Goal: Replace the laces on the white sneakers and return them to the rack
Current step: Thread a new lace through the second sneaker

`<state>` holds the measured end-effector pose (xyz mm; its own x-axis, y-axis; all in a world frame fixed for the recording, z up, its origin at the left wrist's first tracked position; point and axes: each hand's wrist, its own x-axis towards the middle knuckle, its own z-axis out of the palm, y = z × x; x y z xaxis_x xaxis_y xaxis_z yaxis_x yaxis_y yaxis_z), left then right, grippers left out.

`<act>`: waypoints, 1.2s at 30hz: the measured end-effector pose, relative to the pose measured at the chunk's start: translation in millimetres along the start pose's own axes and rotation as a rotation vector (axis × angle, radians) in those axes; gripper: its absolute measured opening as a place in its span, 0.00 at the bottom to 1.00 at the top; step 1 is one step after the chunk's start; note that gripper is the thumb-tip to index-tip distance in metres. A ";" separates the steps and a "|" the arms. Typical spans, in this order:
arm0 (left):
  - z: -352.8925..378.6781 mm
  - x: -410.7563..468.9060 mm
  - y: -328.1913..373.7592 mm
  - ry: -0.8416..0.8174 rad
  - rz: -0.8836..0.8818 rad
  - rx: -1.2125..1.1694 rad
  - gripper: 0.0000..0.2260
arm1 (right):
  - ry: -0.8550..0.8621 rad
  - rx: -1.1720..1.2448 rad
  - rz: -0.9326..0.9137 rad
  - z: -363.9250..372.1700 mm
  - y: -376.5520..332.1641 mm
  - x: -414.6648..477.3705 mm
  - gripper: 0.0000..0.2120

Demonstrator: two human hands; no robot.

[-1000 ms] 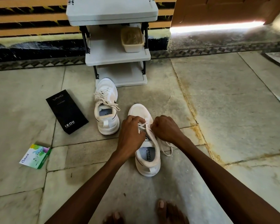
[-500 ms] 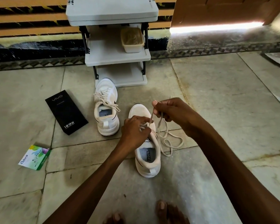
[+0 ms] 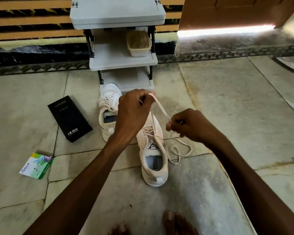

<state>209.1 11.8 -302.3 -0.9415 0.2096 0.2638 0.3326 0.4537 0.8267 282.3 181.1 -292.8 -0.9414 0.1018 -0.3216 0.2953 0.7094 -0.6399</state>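
Note:
Two white sneakers stand on the stone floor in front of the rack (image 3: 122, 64). The near sneaker (image 3: 154, 165) points away from me, its lace (image 3: 160, 107) partly threaded. My left hand (image 3: 133, 114) is raised above its toe, pinching the lace near its top. From there the lace runs down to my right hand (image 3: 192, 126), which pinches it to the right of the shoe. A loose loop of lace (image 3: 181, 152) lies on the floor beside the shoe. The far sneaker (image 3: 108, 114), laced, sits behind my left hand.
A black phone box (image 3: 69, 118) lies left of the shoes and a small green-white carton (image 3: 36, 166) nearer me on the left. A beige tub (image 3: 138, 43) sits on the rack's middle shelf. My bare toes (image 3: 175, 223) show at the bottom edge.
My left hand rose from the shoe's eyelets and took the lace high above the toe. My right hand dropped down and right, drawing the lace out between both hands.

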 end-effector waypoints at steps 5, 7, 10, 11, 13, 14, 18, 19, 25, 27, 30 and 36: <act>1.9 -3.9 3.2 0.001 -0.068 -0.080 0.12 | -0.077 -0.198 0.140 34.0 34.9 8.4 0.05; 1.3 -4.9 2.0 0.011 -0.079 -0.089 0.12 | -0.087 -0.240 0.151 42.1 45.3 9.8 0.06; -0.2 -4.7 2.0 0.015 -0.084 -0.092 0.12 | -0.107 -0.280 0.153 47.2 54.2 11.0 0.07; -0.4 -4.9 2.5 0.014 -0.088 -0.098 0.12 | -0.120 -0.287 0.151 47.8 56.6 11.6 0.07; -0.6 -5.3 1.9 0.007 -0.114 -0.119 0.11 | -0.137 -0.246 0.165 48.1 58.7 12.8 0.08; -0.4 -5.4 1.1 -0.010 -0.131 -0.133 0.10 | -0.134 -0.159 0.187 47.5 59.2 13.0 0.08; 1.3 -4.0 -3.3 -0.168 -0.179 -0.162 0.07 | -0.042 0.456 0.206 41.1 51.9 13.1 0.06; 2.5 -4.2 -5.5 -0.203 -0.194 -0.144 0.09 | -0.025 0.608 0.188 39.2 47.6 12.7 0.05; 8.1 -12.0 -26.2 -0.394 -0.300 0.002 0.05 | 0.022 1.064 0.175 34.8 25.6 13.3 0.04; 8.5 -16.5 -28.0 -0.491 -0.341 -0.020 0.03 | 0.044 1.104 0.170 37.2 23.5 14.6 0.04; 9.2 -23.5 -31.5 -0.563 -0.354 -0.009 0.04 | 0.074 1.120 0.166 41.3 21.2 16.3 0.04; 6.5 -25.0 -33.1 -0.452 -0.352 -0.101 0.06 | 0.087 1.120 0.165 44.6 20.9 18.6 0.05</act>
<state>222.0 -2.9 -339.5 -0.8708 0.4200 -0.2556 -0.0240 0.4830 0.8753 278.3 166.7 -343.3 -0.8727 0.2151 -0.4383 0.3553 -0.3358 -0.8723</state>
